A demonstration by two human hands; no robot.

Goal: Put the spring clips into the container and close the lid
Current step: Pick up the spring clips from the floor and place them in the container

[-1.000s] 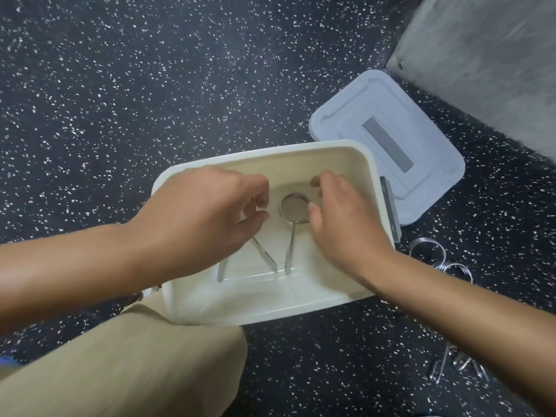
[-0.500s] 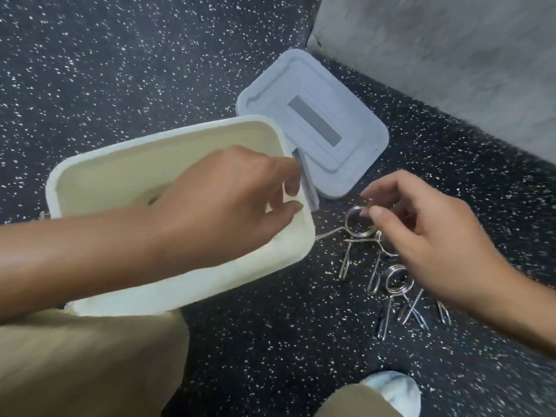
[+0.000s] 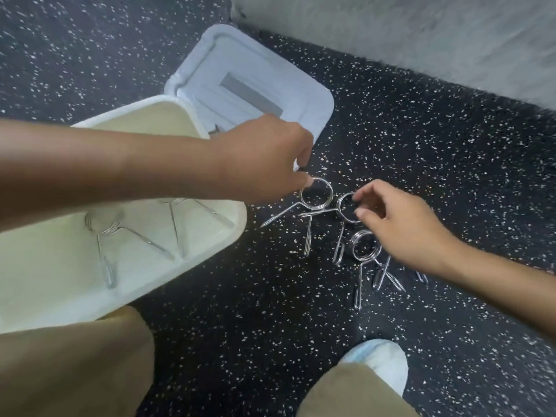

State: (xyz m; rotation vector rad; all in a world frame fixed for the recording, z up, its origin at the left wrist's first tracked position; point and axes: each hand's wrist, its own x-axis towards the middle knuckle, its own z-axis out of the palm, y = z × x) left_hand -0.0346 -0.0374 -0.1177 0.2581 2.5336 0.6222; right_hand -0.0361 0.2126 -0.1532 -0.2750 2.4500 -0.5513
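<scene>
A cream container [image 3: 210,233] stands open on the floor at the left, with a few steel spring clips [image 3: 105,233] lying inside it. Its grey-blue lid [image 3: 270,76] lies flat behind it. Several more spring clips lie on the dark speckled floor to the right of the container. My left hand [image 3: 264,158] reaches over the container's corner and its fingertips pinch the ring of the nearest floor clip [image 3: 316,195]. My right hand [image 3: 400,227] has thumb and forefinger closed on the ring of the neighbouring clip [image 3: 346,209]. A third clip [image 3: 365,246] lies just below that hand.
A grey concrete wall [image 3: 421,31] runs along the top right. My tan trouser knees [image 3: 69,365] fill the bottom, with a pale shoe [image 3: 379,362] at the lower right. Dark speckled floor [image 3: 451,161] surrounds everything.
Both hands left the container, where they had laid clips. The view swung right. My left hand crossed over the container's rim to the floor clips, and my right hand closed on a ring.
</scene>
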